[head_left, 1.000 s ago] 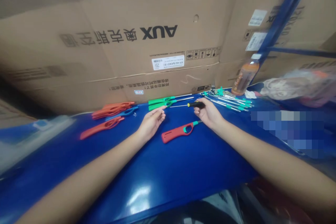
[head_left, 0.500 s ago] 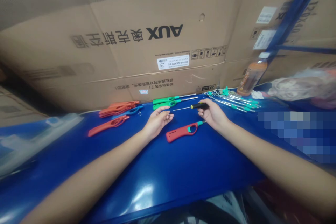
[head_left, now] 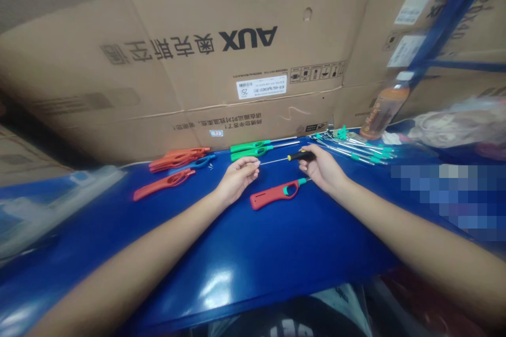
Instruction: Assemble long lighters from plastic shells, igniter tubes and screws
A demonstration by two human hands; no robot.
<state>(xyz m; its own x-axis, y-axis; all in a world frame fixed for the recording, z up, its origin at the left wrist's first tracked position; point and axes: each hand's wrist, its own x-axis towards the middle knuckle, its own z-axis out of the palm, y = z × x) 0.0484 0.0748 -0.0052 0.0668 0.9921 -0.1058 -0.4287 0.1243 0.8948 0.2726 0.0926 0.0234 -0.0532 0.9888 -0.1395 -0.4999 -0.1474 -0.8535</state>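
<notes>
The right hand point(head_left: 322, 168) grips a screwdriver point(head_left: 301, 156) by its handle, shaft pointing to nine o'clock. There the left hand point(head_left: 237, 179) curls loosely at the tip, and I cannot tell whether it pinches. A red lighter point(head_left: 276, 196) lies at the screwdriver's six o'clock.

A pixelated patch point(head_left: 448, 195) hides part of the bench point(head_left: 253, 253) at the right. The right grip point(head_left: 322, 169) covers part of the screwdriver point(head_left: 295, 157) handle. Whether the left grip point(head_left: 237, 179) touches its shaft is too small to tell.

Glossy blue table point(head_left: 253, 258) backed by stacked cardboard boxes point(head_left: 177, 47), blue shelf post point(head_left: 443, 26) at right, overhead light glare on tabletop.
</notes>
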